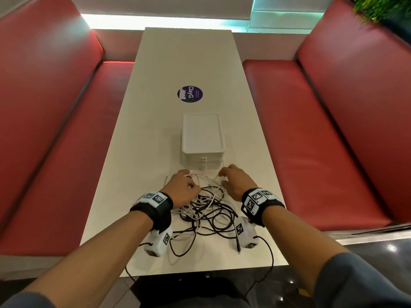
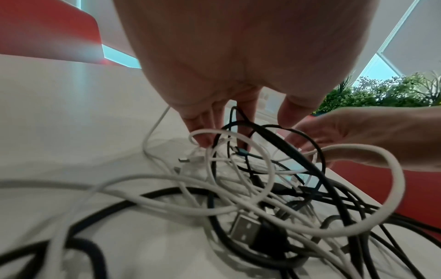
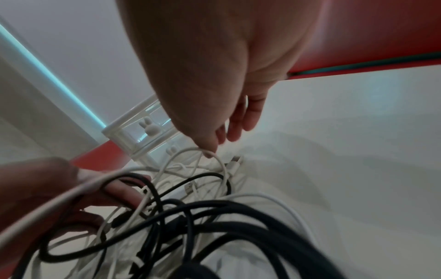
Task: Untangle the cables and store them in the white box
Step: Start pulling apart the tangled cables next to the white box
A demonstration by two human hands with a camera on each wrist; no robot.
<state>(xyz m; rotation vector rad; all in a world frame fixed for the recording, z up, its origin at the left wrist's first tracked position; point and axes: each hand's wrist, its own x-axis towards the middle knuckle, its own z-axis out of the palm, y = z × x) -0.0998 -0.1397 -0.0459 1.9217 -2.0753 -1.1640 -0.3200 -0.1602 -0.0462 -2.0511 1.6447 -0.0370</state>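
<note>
A tangle of black and white cables [image 1: 206, 210] lies on the near part of the table, just in front of the white box [image 1: 201, 134], a small closed unit with two drawers. My left hand [image 1: 189, 183] reaches into the left side of the pile with straight fingers [image 2: 203, 132] that touch a white cable loop [image 2: 238, 139]. My right hand [image 1: 224, 177] hovers at the pile's far right, and its thumb tip [image 3: 208, 151] touches a white cable [image 3: 222, 162] while the other fingers stay spread. Neither hand grips a cable. A black USB plug [image 2: 248, 228] lies in the pile.
The pale table [image 1: 189, 63] runs away from me with a round purple sticker [image 1: 189, 94] beyond the box. Red bench seats [image 1: 311, 134] flank both sides. Green plants [image 1: 382, 7] stand at the far right. Thin black wrist-camera leads hang over the near table edge [image 1: 200, 272].
</note>
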